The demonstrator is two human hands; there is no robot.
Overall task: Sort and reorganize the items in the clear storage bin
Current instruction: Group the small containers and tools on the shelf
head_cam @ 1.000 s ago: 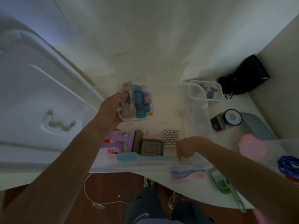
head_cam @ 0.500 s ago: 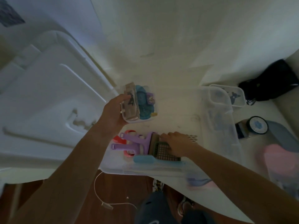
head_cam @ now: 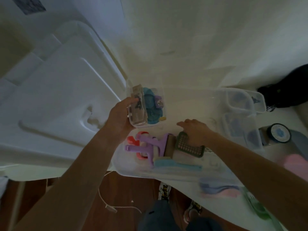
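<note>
The person leans over the clear storage bin (head_cam: 168,172), both bare arms reaching down into it. The left hand (head_cam: 122,116) grips a small clear box (head_cam: 137,108) by its near side, thumb along the front face and fingers wrapped behind it; the box stands upright against the bin's far left corner, and a dark numeral shows through its wall just beside the thumb. Right against that box, on the side away from the fingers, sits a second clear container with a blue bundle (head_cam: 152,109) and a purple tag inside.

The right hand (head_cam: 194,130) is lower and nearer, knuckles up. Its fingers curl over the far end of a dark green grid tool (head_cam: 187,145) — the grid slants out from under the palm toward the wrist. How tightly the fingertips close beneath it I cannot tell; the forefinger points loosely toward the left hand.

Just left of those fingers lies a purple roller tool (head_cam: 150,146), its brown roller touching the grid's edge, with red scissor-like handles (head_cam: 140,150) under it. Nearer than the fingers lies a light blue comb-like piece (head_cam: 176,165) along the bin's front wall.

Beyond the right wrist, stacked clear tubs (head_cam: 241,114) stand inside the bin's right end. The white bin lid (head_cam: 55,90) leans well off to the left hand's outer side.
</note>
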